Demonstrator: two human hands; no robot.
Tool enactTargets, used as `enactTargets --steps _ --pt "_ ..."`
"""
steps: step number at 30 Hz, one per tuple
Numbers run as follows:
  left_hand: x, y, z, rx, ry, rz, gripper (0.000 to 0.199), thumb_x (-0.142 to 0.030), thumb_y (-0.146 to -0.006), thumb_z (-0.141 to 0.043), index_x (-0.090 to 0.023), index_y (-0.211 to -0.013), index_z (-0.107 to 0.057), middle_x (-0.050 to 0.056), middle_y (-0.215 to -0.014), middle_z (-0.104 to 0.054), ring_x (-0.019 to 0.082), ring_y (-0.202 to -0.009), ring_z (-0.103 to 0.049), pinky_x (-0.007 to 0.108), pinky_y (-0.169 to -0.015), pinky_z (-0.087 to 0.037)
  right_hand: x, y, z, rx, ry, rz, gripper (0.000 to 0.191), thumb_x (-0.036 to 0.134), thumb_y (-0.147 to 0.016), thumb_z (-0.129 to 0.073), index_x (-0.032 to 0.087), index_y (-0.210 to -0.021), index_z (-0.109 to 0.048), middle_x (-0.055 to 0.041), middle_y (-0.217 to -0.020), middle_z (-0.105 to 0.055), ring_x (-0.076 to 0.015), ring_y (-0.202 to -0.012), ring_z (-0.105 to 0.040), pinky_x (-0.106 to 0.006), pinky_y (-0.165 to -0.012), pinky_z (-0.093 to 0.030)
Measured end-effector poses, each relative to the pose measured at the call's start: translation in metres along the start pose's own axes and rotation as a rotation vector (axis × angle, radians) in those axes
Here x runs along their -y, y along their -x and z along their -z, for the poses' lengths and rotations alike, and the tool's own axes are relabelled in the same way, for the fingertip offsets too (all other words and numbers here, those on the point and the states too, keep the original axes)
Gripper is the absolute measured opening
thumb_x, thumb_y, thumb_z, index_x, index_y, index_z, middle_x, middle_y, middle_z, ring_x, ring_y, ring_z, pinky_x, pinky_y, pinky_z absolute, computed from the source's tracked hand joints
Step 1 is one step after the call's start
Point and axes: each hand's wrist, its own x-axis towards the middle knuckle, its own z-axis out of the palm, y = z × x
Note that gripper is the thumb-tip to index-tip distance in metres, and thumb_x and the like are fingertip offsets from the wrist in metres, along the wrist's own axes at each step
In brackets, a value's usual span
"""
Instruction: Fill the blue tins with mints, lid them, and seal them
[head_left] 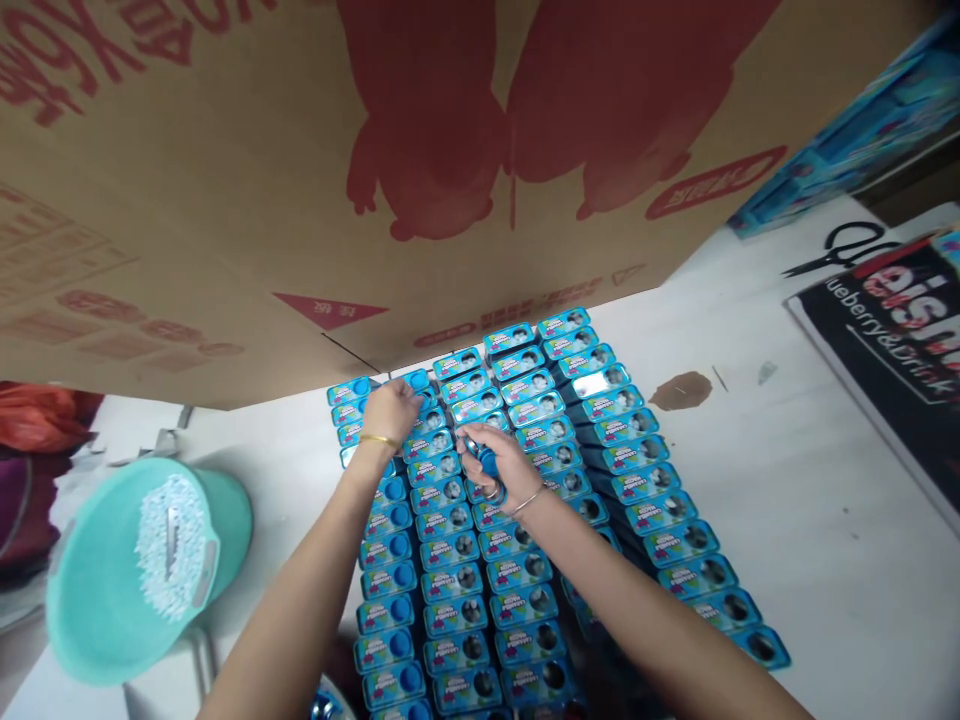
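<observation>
Rows of small blue tins [450, 520] with printed lids and a round spot at one end stand on the white table. My left hand [392, 408], with a gold bangle, reaches over the far end of the left rows, its fingers bent down at a tin; whether they grip anything is hidden. Right of it, my right hand [499, 465] is curled over the middle rows, palm partly up. It holds small shiny blue round pieces [487, 462] against its fingers.
A large cardboard box [300, 220] with red print stands behind the tins. At the left is a turquoise bucket [232, 510] containing small pale pieces. Black scissors [847, 250] and a dark printed box [885, 340] lie at the right.
</observation>
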Motion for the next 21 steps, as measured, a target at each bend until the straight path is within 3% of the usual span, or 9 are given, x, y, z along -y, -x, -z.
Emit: enactTargets --steps 3,7,12,15,19,21 --pt "-0.008 -0.012 0.002 0.11 -0.237 0.05 0.016 -0.035 -0.072 -0.063 -0.021 -0.068 -0.058 0.005 -0.076 -0.066 0.021 -0.078 -0.061 0.029 -0.067 -0.04 0.003 0.003 0.004 -0.002 -0.006 -0.071 0.031 0.04 -0.068 -0.071 0.017 -0.082 -0.056 0.0047 -0.062 -0.057 -0.0015 -0.034 -0.033 -0.016 -0.03 -0.015" --pt "-0.016 -0.02 0.004 0.223 -0.424 0.073 0.029 -0.05 -0.075 -0.06 -0.021 -0.071 -0.065 0.01 -0.086 -0.071 0.026 -0.087 -0.064 0.031 -0.068 -0.041 0.003 0.005 0.002 0.027 -0.021 -0.11 0.033 0.048 -0.074 -0.066 0.019 -0.084 -0.052 0.0045 -0.059 -0.058 -0.0027 -0.033 -0.034 -0.015 -0.03 -0.015" --pt "-0.021 -0.016 0.007 0.197 -0.521 0.092 0.032 -0.05 -0.077 -0.059 -0.019 -0.079 -0.067 0.015 -0.101 -0.069 0.03 -0.097 -0.063 0.033 -0.073 -0.044 0.0 0.006 -0.006 0.038 0.023 -0.074 0.038 0.055 -0.075 -0.064 0.02 -0.082 -0.051 0.0043 -0.055 -0.058 -0.0038 -0.032 -0.035 -0.016 -0.03 -0.016" --pt "-0.021 0.008 0.011 0.137 -0.295 -0.042 0.026 -0.041 -0.08 -0.056 -0.018 -0.089 -0.065 0.012 -0.094 -0.069 0.026 -0.091 -0.063 0.034 -0.075 -0.045 -0.003 0.009 -0.008 -0.009 0.031 -0.051 0.041 0.056 -0.072 -0.066 0.02 -0.084 -0.05 0.0049 -0.053 -0.057 -0.0044 -0.031 -0.034 -0.017 -0.03 -0.016" --pt "-0.016 0.061 0.007 0.284 0.312 -0.433 0.026 -0.039 -0.077 -0.06 -0.02 -0.094 -0.063 0.005 -0.091 -0.064 0.017 -0.084 -0.059 0.028 -0.078 -0.046 -0.009 0.014 -0.005 -0.037 0.049 -0.02 0.044 0.058 -0.07 -0.067 0.022 -0.085 -0.047 0.0075 -0.047 -0.052 -0.0061 -0.029 -0.035 -0.017 -0.029 -0.016" --pt "-0.014 0.082 0.001 0.288 0.461 -0.476 0.022 -0.039 -0.074 -0.064 -0.019 -0.083 -0.062 0.003 -0.086 -0.061 0.016 -0.082 -0.057 0.027 -0.078 -0.045 -0.013 0.015 -0.003 -0.029 0.076 -0.013 0.045 0.061 -0.07 -0.066 0.023 -0.083 -0.046 0.0095 -0.043 -0.046 -0.0065 -0.027 -0.033 -0.017 -0.028 -0.015"
